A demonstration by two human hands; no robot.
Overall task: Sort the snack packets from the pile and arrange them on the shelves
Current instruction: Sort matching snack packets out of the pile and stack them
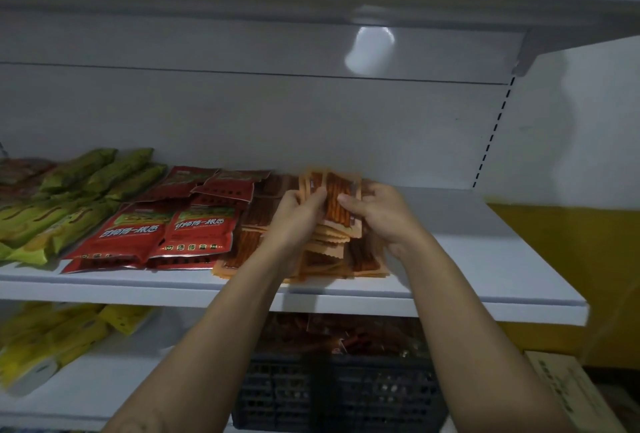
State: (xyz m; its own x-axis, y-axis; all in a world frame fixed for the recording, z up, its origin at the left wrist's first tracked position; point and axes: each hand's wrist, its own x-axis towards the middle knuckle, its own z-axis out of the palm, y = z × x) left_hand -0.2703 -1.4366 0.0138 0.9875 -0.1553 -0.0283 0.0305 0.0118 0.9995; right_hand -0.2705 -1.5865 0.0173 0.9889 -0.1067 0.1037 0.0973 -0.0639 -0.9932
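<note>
Gripping a fanned bunch of orange snack packets (332, 197), left hand (298, 216) & right hand (381, 212) hold it over the orange stack (311, 259) on the white shelf (485, 259), red packets (173, 228) just left.

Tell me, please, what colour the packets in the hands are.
Packets are orange with reddish-brown centres; head view.

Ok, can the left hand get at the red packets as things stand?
Probably yes, but not freely: the left hand grips the orange packets together with the right hand. The red packets lie uncovered just left of it on the same shelf, with nothing between.
</note>
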